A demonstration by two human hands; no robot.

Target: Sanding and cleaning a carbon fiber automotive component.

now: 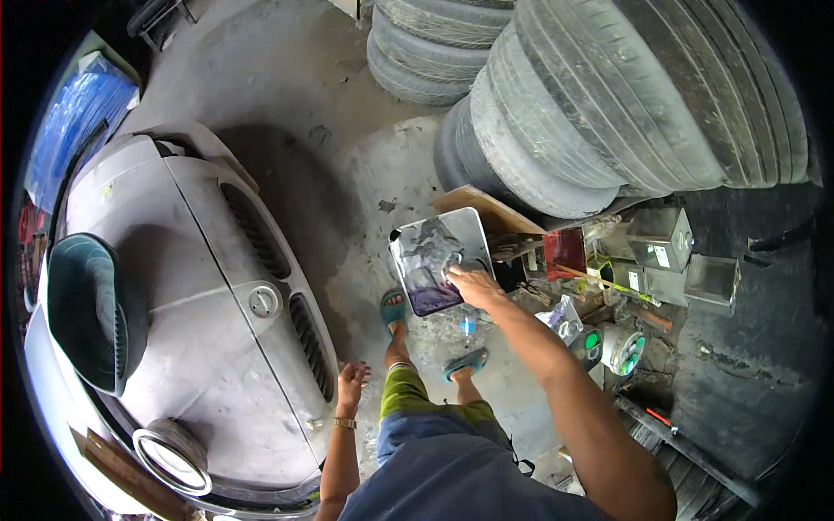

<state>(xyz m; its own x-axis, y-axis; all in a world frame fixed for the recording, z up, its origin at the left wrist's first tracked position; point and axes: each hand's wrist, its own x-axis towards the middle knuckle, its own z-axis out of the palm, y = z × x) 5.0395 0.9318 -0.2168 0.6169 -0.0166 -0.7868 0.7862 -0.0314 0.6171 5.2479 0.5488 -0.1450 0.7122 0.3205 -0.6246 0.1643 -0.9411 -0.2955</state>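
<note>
My right hand (pixel 473 286) reaches over a rectangular metal tray (pixel 473 227) smeared with grey, with dark purple along its near end. The fingers of that hand close at a small shiny round thing on the tray, too small to make out. Beside the grille of a car's front end (pixel 200 260), my left hand (pixel 352 384) hangs with its fingers loosely bent and apart, holding nothing. A watch circles the left wrist. The car's hood is a dull, patchy grey-white. What the tray rests on is hidden.
Large worn tires (pixel 599 95) are stacked at the far right, with a brown board (pixel 486 205) against them. Square metal cans (pixel 660 236), paint tins (pixel 623 349) and a red container (pixel 565 253) crowd the right side. A green-grey basin (pixel 85 313) sits on the hood.
</note>
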